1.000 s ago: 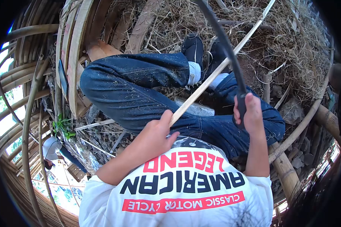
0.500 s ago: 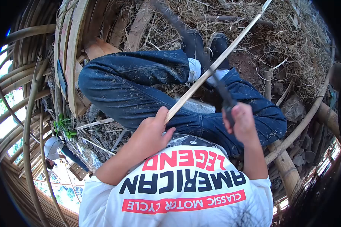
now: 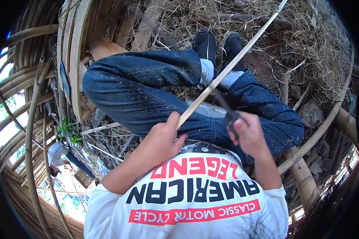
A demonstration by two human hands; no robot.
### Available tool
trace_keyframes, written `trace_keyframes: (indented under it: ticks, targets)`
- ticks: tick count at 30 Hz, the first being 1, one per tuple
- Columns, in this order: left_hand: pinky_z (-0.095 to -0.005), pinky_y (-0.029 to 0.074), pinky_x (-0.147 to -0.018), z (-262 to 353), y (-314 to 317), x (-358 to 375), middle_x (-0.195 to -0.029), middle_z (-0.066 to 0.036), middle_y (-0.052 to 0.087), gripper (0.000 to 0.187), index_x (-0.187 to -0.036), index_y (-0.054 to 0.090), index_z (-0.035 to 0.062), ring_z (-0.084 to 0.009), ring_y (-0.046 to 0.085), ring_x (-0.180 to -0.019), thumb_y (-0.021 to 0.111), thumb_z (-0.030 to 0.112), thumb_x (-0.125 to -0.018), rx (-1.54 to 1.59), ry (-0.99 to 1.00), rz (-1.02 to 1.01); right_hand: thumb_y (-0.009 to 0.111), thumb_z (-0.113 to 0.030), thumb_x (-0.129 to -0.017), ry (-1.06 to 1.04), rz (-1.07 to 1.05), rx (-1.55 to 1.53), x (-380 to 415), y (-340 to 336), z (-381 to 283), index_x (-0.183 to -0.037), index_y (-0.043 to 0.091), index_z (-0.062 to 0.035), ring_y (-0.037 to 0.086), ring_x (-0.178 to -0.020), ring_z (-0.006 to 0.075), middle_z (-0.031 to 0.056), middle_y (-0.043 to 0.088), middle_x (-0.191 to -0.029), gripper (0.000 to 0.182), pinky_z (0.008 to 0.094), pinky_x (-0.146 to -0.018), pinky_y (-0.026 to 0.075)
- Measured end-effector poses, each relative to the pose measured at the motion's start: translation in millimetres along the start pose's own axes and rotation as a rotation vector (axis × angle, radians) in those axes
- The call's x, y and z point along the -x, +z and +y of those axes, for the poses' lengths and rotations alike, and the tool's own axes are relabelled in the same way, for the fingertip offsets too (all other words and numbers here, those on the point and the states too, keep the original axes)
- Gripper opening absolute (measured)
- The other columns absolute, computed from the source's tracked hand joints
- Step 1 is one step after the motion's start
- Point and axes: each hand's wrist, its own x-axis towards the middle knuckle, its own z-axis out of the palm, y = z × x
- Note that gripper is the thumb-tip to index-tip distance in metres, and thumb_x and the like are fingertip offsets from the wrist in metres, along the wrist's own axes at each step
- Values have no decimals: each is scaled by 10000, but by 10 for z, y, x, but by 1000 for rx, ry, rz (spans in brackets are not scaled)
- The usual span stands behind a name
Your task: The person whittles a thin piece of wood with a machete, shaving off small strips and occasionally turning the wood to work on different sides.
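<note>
My left hand (image 3: 161, 137) is closed around the near end of a long, pale bamboo strip (image 3: 227, 71). From there the strip slants up and right, past my shoes to the top edge of the view. My right hand (image 3: 248, 133) grips the dark handle of a long-bladed knife (image 3: 231, 118). Motion smears the blade, which runs up and left and crosses the strip in this view. Both hands are low over my lap, close to the jeans (image 3: 147, 95).
Thin curly shavings (image 3: 307, 51) cover the ground beyond my feet. Split bamboo slats (image 3: 77, 59) stand at the left, near a dark flat phone-like object (image 3: 65, 81). Thick poles (image 3: 301, 175) and stones (image 3: 311, 113) lie at right. Another person (image 3: 57, 154) appears at lower left.
My right hand has shifted slightly left and turned, and the knife blade has swung leftward into a blur. The left hand and the bamboo strip have barely moved.
</note>
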Motion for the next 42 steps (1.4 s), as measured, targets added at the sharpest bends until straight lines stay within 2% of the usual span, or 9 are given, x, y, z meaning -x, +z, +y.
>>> trace_keyframes:
  ticks: [4, 8, 14, 23, 27, 30, 34, 36, 42]
  targets:
    - [-403, 450, -540, -48, -3, 55, -640, -168, 551, 381, -965, 397, 0, -369, 602, -594, 737, 89, -819, -70, 4, 17, 461, -552, -987, -78, 236, -53, -195, -353, -75, -795, 549, -29, 459, -431, 67, 10, 506, -555, 564, 209, -408, 348]
    - [-403, 451, -541, -11, 37, 8, -639, -167, 550, 386, -971, 397, 1, -365, 607, -596, 739, 100, -820, -50, 9, 0, 457, -559, -985, -110, 221, 4, -190, -261, -61, -804, 542, -37, 456, -425, 71, 8, 499, -549, 558, 215, -406, 355]
    - [-393, 448, -542, 21, 27, -39, -641, -165, 550, 396, -985, 401, -5, -347, 598, -582, 741, 106, -816, 13, -14, -42, 558, -413, -984, -5, -119, -6, 19, 244, -4, -754, 537, -35, 451, -460, 51, -19, 501, -562, 443, 224, -427, 349]
    - [-375, 430, -535, -4, -6, -4, -625, -144, 516, 403, -955, 395, 3, -306, 555, -551, 753, 117, -810, 33, -27, -33, 424, -599, -979, -116, 185, 18, -234, -369, -59, -799, 537, -32, 447, -426, 71, 23, 502, -549, 606, 216, -402, 337]
    - [-361, 415, -529, 14, 26, -19, -622, -131, 504, 398, -950, 398, 4, -267, 520, -538, 754, 104, -805, 35, -8, -63, 437, -629, -959, -101, 154, -21, -117, -134, -7, -791, 530, -36, 458, -431, 74, 19, 496, -544, 624, 215, -402, 347]
    - [-350, 400, -518, -3, 7, -48, -617, -118, 493, 394, -946, 399, 4, -237, 497, -524, 754, 93, -802, 59, -12, -68, 487, -681, -905, -30, -44, 2, 24, 92, 122, -808, 542, -16, 468, -426, 84, 18, 519, -568, 675, 222, -389, 358]
    - [-330, 372, -503, 31, -78, -22, -613, -102, 469, 385, -930, 401, 6, -203, 455, -513, 756, 84, -801, 102, -70, -94, 524, -657, -903, -25, -80, 41, 59, 25, 78, -820, 549, -8, 464, -435, 68, 15, 523, -577, 656, 214, -393, 351]
    - [-325, 363, -500, 22, -97, -2, -610, -97, 458, 386, -930, 400, 9, -192, 439, -513, 757, 83, -802, 103, -71, -80, 546, -506, -966, -61, 37, 31, 37, -97, -6, -812, 563, -23, 454, -458, 50, -10, 510, -568, 507, 209, -426, 345]
    - [-301, 331, -493, -19, 1, -3, -617, -71, 421, 397, -926, 391, 18, -139, 366, -538, 763, 82, -801, 125, -22, -77, 489, -578, -962, -126, 150, -7, 9, -292, 29, -853, 539, -11, 458, -433, 63, 19, 514, -580, 579, 201, -400, 341]
